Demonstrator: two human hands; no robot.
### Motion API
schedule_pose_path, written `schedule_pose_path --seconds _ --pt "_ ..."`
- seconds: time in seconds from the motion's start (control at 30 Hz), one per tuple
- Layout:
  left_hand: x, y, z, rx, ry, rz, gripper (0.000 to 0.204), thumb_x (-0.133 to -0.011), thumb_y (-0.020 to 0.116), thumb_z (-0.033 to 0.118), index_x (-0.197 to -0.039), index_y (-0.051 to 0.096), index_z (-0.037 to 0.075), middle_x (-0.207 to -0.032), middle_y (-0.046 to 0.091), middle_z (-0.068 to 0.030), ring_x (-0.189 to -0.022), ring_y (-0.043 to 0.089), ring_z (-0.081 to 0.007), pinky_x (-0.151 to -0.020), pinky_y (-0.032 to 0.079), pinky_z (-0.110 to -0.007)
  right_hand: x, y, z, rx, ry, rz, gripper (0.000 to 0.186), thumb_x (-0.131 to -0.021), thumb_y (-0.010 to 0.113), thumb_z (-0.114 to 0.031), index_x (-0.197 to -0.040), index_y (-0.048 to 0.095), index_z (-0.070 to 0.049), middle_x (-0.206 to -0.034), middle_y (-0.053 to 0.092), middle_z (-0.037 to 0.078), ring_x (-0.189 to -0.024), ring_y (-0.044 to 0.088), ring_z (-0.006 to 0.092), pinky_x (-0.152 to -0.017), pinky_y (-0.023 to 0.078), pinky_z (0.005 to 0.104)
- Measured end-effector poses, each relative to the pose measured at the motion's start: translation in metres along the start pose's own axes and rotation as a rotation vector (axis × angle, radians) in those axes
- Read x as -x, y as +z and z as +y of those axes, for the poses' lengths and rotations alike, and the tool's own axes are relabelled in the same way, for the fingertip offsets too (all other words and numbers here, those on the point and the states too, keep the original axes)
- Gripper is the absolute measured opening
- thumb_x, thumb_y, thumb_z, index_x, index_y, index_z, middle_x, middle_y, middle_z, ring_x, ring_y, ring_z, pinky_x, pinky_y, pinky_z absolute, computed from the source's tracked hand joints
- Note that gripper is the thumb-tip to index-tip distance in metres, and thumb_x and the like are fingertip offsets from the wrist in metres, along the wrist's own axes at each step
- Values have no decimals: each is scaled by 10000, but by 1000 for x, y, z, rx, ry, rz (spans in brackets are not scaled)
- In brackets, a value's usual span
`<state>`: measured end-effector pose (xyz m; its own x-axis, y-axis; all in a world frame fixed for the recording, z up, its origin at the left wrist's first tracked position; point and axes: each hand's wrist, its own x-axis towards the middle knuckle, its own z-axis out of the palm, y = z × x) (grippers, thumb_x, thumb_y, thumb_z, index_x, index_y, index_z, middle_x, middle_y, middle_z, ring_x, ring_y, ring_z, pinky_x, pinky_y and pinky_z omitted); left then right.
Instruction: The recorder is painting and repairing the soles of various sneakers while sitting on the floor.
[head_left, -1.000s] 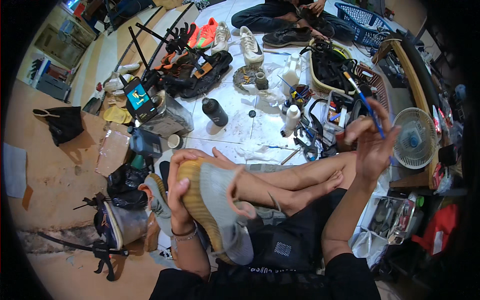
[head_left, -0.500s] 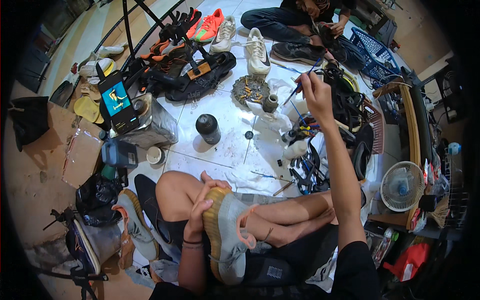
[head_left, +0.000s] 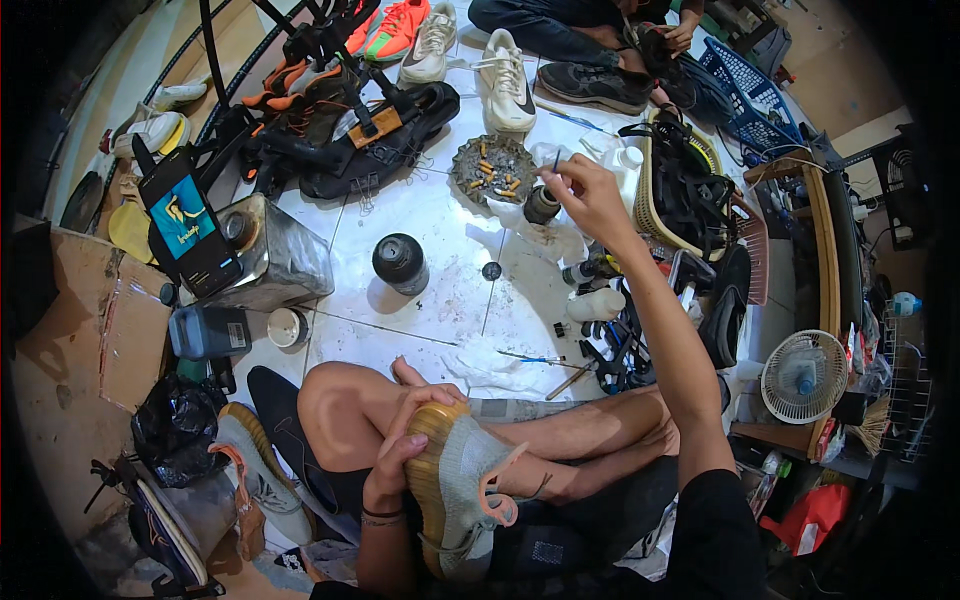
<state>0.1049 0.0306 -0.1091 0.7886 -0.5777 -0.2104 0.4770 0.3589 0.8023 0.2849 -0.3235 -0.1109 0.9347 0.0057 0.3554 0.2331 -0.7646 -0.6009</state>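
The left hand (head_left: 408,440) grips the grey shoe (head_left: 462,462) over the lap (head_left: 590,525) while the right hand (head_left: 590,195) pinches a brush (head_left: 557,160) at the small jar (head_left: 541,206), apparently loading it, the next move likely calling for a steady shoe.

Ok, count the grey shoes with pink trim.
2: one shoe in the left hand, another shoe just right of the black plastic bag. More could be hidden.

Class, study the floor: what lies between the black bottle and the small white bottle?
In the head view, a small round black cap lies between the black bottle and the small white bottle.
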Motion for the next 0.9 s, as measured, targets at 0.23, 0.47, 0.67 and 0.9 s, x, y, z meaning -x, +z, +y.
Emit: schedule_pose_path --seconds 0.23,0.47,0.67,0.9 --pt "2 1 -1 67 30 -13 566 -806 523 374 -1234 454 11 -1235 468 -202 -1129 486 -269 -1010 379 -368 2 -15 -1 -76 93 22 235 -921 660 -252 -1005 754 -54 -749 568 56 -648 495 118 -575 385 270" --pt "2 -3 -5 41 28 -39 575 -801 531 369 -1239 454 5 -1246 470 -196 -1141 486 -263 -1019 376 -369 15 -44 6 -477 264 201 296 -1009 552 -241 -994 714 6 -786 672 41 -556 439 33 -507 365 202" --pt "2 0 -3 50 27 -36 578 -802 533 376 -1241 452 8 -1235 472 -199 -1141 486 -265 -1019 373 -373 33 -45 13 -682 434 233 310 -1032 508 -247 -1036 663 22 -815 686 66 -496 413 8 -426 349 182" --pt "0 1 -4 15 -13 -21 583 -790 544 426 -1212 453 33 -1233 447 -204 -1157 482 -301 -1028 379 -399 38 -50 17 -698 459 227 295 -1037 488 -236 -1042 646 13 -853 688 76 -483 416 18 -373 348 183"
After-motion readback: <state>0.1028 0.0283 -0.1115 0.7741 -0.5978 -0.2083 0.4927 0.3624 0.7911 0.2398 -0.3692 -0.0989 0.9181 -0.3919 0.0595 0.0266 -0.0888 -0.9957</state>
